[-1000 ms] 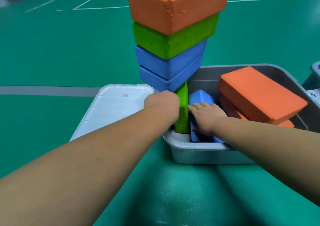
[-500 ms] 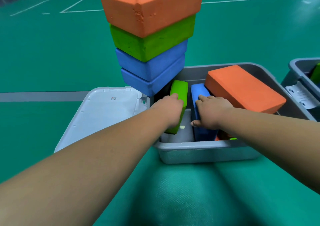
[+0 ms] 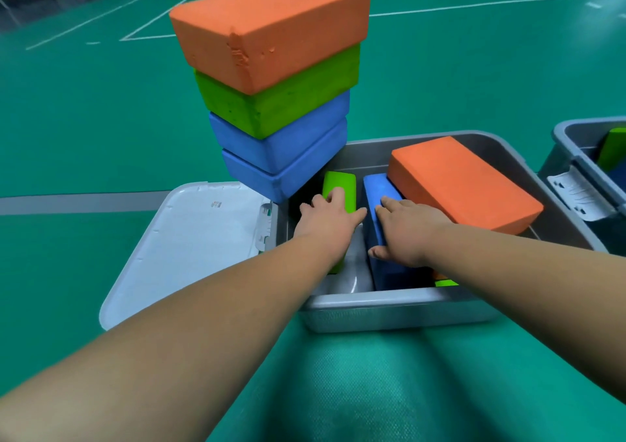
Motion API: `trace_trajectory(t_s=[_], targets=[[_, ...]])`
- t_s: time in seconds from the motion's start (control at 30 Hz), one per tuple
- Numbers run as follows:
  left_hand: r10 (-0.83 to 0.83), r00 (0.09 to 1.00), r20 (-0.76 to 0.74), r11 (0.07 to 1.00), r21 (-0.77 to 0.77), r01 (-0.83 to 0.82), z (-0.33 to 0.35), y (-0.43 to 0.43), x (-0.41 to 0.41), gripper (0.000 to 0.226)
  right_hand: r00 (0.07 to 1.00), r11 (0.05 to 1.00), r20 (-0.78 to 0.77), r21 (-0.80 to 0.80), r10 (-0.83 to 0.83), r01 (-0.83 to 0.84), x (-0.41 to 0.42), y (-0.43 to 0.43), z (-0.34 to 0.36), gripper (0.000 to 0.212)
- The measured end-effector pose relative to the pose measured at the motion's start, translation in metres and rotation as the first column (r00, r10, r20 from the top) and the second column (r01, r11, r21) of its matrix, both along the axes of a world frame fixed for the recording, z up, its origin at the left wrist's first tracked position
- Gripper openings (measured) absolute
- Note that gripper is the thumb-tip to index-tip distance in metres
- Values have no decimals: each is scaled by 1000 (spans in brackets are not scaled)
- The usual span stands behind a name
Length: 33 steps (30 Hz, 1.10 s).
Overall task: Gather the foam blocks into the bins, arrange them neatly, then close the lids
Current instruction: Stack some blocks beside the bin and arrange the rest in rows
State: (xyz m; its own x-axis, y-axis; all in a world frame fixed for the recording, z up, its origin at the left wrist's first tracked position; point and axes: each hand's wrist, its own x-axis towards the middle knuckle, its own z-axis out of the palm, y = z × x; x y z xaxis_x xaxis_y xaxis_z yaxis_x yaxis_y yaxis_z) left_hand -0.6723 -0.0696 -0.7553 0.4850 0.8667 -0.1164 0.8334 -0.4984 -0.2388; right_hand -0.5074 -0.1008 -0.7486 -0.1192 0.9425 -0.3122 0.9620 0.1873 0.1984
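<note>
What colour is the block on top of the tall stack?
The top block is orange; the head view shows it.

1. Bright, even light from overhead; colours are saturated and there is no harsh glare.
2. A soft sheen lies on the green floor (image 3: 101,120) and the pale lid (image 3: 189,238).
3. Deep shadow fills the grey bin (image 3: 389,309) beneath the stacked blocks (image 3: 277,103).
4. Wide-angle distortion bends the court lines and swells the forearms at the lower edge.
5. The centre is sharp; the near floor at the bottom looks soft and smeared.
</note>
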Motion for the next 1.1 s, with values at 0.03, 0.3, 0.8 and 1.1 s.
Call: trace_trajectory(t_s=[0.03,0.3,0.8,1.1], targets=[[25,999,29,1000,-15,-24,-2,0,1,64,1000,1000,-5,1,3,-3,1,1,0,94],[66,993,101,998,-2,-66,2,9,-4,46,1000,1000,-14,2,13,-13,4,5,-6,93],[182,965,-187,983,21,-182,0,2,-2,59,996,996,-49,51,-68,70,-2,0,-9,72],[225,956,-188,967,-76,-243,18,-1,-6,72,936,967,-275,67,-220,247,-3,-10,-4,59]])
